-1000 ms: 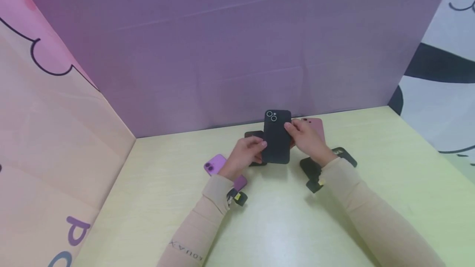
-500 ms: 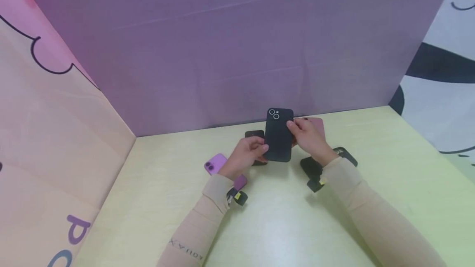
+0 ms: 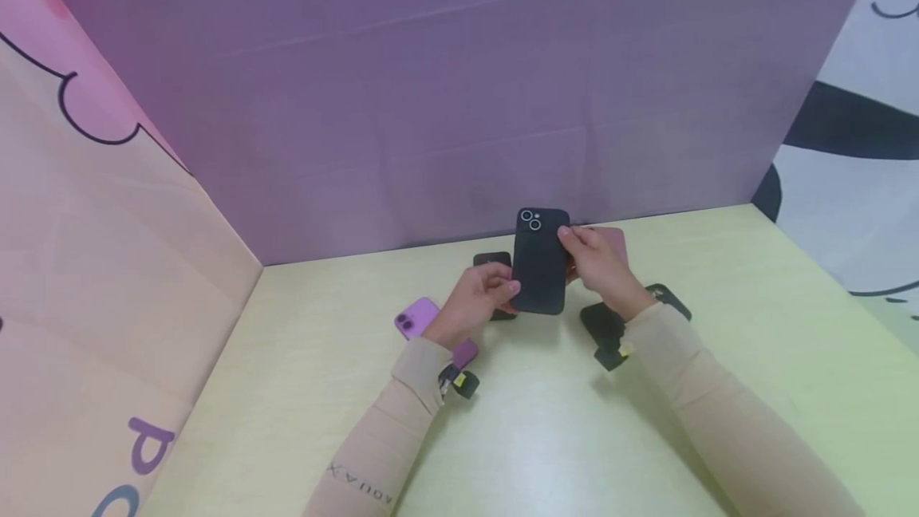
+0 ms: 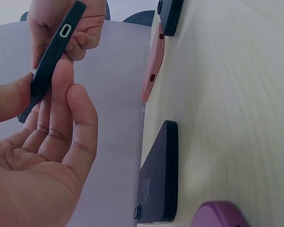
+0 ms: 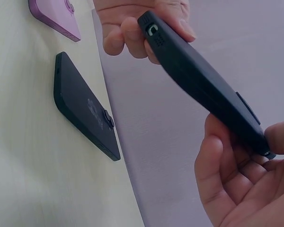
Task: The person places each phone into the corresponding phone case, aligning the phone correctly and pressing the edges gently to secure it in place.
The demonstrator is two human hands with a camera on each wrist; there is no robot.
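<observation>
The black phone has shifted slightly right, both hands pinching it above a dark phone and a pink phone.

Five phone-shaped things show: three black rectangular phones, one purple phone at nine o'clock, one pink phone case.

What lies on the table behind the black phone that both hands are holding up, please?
Behind the black phone lie a pink phone by the right hand and a dark phone by the left hand; both are partly covered.
</observation>
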